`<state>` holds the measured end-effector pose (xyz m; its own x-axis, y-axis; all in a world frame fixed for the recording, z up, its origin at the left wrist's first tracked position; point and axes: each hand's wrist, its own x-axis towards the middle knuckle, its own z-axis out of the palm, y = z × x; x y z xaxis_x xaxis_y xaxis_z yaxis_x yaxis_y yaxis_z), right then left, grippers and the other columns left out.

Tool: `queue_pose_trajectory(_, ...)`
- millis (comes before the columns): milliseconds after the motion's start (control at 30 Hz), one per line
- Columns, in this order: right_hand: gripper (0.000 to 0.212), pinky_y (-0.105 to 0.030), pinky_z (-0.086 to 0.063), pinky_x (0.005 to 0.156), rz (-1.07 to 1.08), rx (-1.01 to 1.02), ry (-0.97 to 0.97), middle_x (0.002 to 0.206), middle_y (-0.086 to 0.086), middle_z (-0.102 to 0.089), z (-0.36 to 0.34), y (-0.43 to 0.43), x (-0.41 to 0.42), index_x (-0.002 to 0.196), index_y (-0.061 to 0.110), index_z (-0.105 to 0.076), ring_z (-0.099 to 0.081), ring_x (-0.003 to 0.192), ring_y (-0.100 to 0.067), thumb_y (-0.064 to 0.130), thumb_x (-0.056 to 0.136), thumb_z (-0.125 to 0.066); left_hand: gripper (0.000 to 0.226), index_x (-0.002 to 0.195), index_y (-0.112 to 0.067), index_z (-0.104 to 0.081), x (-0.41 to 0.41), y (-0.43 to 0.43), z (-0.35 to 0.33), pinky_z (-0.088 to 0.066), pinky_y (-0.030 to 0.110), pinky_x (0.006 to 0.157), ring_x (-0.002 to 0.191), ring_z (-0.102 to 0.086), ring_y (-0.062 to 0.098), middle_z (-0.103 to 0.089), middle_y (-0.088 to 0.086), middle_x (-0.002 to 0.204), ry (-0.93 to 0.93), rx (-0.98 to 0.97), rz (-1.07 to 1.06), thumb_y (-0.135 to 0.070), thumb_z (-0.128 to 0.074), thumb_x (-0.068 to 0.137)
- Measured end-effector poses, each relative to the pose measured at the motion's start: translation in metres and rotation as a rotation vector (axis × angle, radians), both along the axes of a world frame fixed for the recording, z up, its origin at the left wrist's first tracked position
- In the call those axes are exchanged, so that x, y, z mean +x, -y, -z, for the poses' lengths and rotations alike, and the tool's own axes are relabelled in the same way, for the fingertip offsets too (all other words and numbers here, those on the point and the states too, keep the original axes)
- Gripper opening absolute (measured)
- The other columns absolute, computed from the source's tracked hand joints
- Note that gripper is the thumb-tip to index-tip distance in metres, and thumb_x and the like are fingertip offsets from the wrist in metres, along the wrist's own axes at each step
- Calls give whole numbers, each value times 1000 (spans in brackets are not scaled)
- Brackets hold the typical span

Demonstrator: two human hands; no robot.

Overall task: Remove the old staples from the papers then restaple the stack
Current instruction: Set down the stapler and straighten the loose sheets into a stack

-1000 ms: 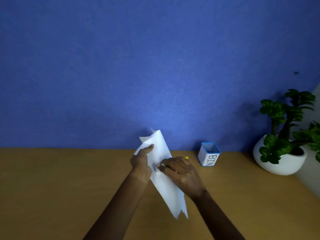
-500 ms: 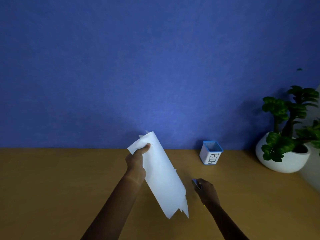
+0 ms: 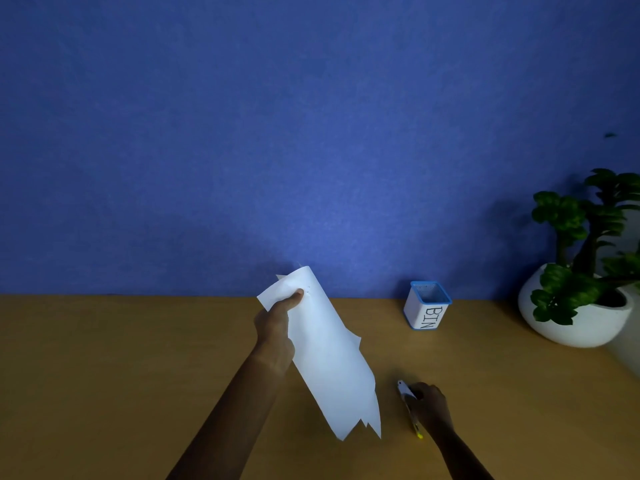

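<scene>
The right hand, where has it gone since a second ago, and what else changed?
The right hand left the papers and dropped down to the table on the right, where it now covers a small tool with a yellow tip. The left hand alone now holds the papers up by their top corner. The bin and plant stayed put.

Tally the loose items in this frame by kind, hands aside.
Paper stack: 1, held up by the left hand
Small tool: 1, under the right hand
Bin: 1
Potted plant: 1
Total: 4
</scene>
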<state>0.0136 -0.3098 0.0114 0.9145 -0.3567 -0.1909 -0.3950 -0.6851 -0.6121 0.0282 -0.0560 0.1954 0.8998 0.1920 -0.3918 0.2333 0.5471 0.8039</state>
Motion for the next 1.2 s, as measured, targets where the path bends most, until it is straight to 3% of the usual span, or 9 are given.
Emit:
queue_pose_trajectory(200,22,-30,-42,78,-17,-74,-29,107,-18,-67,-1,4,1,104,1,-68,-58,105,-29,9,89,-54,44,124,-9,-54,0,1,-1,-45,44,95,106,-55,28,-60,11,119,8,-4,5,-13,-66,81)
queue_pose_trajectory(367,30,-32,-43,97,-58,-156,3,125,-16,-56,-30,-15,3,119,7,-59,-51,117,-28,18,92,-52,43,123,-7,-54,1,1,0,-45,40,84,100,-55,27,-60,11,112,7,-3,11,-11,-65,81)
queue_pose_trajectory(467,35,-30,-43,96,-172,-47,222,123,-17,-59,-77,-48,15,121,0,-57,-54,113,-24,21,95,-47,42,122,-5,-55,2,5,0,-45,40,87,102,-55,28,-61,13,115,4,11,16,-11,-65,81)
queue_pose_trajectory(533,57,-25,-44,81,-218,126,376,98,-17,-64,-119,-77,20,104,-8,-64,-57,89,-19,42,88,-41,41,121,-4,-56,1,9,-2,-44,40,90,101,-55,27,-61,12,113,7,20,12,-11,-65,82)
queue_pose_trajectory(600,44,-23,-42,74,-251,249,498,85,-9,-61,-149,-99,25,94,-7,-66,-54,78,-13,33,91,-47,39,120,-2,-56,0,14,-4,-43,39,88,99,-53,25,-59,10,107,20,39,3,-11,-64,82)
queue_pose_trajectory(800,36,-38,-48,99,-391,464,348,115,-11,-66,-192,-133,24,106,10,-65,-61,109,-21,34,97,-40,35,109,-2,-62,-5,22,-14,-50,25,61,82,-63,22,-67,13,95,146,109,70,-30,-48,93)
queue_pose_trajectory(967,24,6,-41,59,-482,466,336,71,25,-68,-209,-135,10,70,44,-64,-61,70,19,32,90,-56,69,102,-11,-69,-7,28,-17,-52,21,71,99,-66,20,-71,10,99,278,186,177,-58,-18,91)
queue_pose_trajectory(1067,20,2,-41,51,-470,371,344,68,18,-66,-212,-126,13,76,31,-60,-60,63,6,13,86,-59,70,121,-6,-60,-7,32,-18,-51,22,76,115,-57,25,-61,12,122,319,265,205,-53,-16,93)
queue_pose_trajectory(1200,18,-28,-45,66,-396,383,297,83,-11,-61,-228,-110,15,96,-1,-63,-57,71,-20,-6,82,-52,25,110,-8,-62,-5,23,-19,-56,21,76,100,-64,25,-64,10,112,482,462,194,-20,-47,94)
